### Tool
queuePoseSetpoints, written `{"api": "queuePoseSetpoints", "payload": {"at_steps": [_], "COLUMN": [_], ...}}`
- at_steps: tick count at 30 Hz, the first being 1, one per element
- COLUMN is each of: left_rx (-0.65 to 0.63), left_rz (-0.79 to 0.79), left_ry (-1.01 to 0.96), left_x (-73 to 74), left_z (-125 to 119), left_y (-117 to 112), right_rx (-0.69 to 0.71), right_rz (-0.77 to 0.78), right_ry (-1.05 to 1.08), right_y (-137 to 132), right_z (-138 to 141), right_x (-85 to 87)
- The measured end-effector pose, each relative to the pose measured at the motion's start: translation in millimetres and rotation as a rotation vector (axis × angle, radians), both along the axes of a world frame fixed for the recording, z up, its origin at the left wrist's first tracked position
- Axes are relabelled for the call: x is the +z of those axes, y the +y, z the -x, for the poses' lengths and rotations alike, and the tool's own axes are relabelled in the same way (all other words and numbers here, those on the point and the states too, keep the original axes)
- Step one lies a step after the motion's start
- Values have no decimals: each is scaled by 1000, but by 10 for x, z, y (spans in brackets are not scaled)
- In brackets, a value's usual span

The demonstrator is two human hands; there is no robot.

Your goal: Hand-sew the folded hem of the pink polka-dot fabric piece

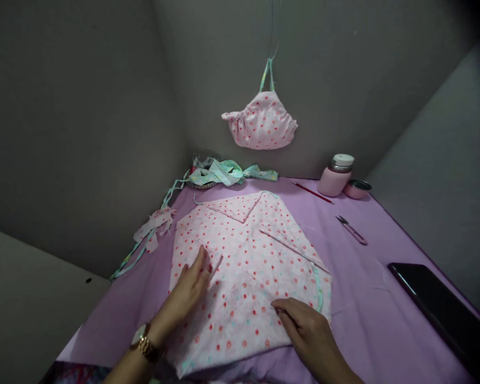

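A pink fabric piece with red and teal dots (248, 266) lies spread on a purple table cloth (360, 277), its upper corners folded in. My left hand (192, 285) rests flat on the fabric's left part, fingers together and extended; a gold watch is on that wrist. My right hand (304, 328) presses on the fabric's lower right part, fingertips pinching or pushing at a crease near the teal-trimmed edge. Whether it grips the cloth is unclear.
A finished dotted pouch (260, 125) hangs on the grey wall. Teal fabric strips (224, 173) and pink scraps (154, 224) lie at back left. A pink flask (336, 175), small bowl (357, 188), red pencil (312, 192), thread snips (351, 229) and a black tablet (440, 304) sit right.
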State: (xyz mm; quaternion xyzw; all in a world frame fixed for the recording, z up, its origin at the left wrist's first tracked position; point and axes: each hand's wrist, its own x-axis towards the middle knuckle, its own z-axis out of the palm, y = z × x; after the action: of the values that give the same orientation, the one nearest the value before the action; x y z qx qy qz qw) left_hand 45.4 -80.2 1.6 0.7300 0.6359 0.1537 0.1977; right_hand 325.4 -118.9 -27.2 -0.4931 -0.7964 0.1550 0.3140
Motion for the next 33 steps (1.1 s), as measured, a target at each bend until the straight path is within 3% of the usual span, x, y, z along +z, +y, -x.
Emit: {"api": "queuePoseSetpoints", "payload": {"at_steps": [4,10,13,17,23,29,33], "left_rx": [10,-162,-39,104,283,312,213], "left_rz": [-94,-9,-79,-124,-188,-194,-194], "left_ry": [-38,237,253,301,336,356,353], "left_x": [-4,114,132,13,-64,-14,9], "left_z": [88,14,-34,-33,195,166,-17], "left_y": [127,179,214,321,626,669,588], "right_rx": [0,14,12,-8,3,6,-4], "right_rz": [11,1,4,-9,-39,18,71], "right_ry": [7,7,-1,9,21,12,31], "right_y": [-3,4,1,-7,10,-4,-14], "right_z": [-2,-17,-17,-18,-11,20,36], "right_x": [-35,-63,-50,-61,-56,36,84]}}
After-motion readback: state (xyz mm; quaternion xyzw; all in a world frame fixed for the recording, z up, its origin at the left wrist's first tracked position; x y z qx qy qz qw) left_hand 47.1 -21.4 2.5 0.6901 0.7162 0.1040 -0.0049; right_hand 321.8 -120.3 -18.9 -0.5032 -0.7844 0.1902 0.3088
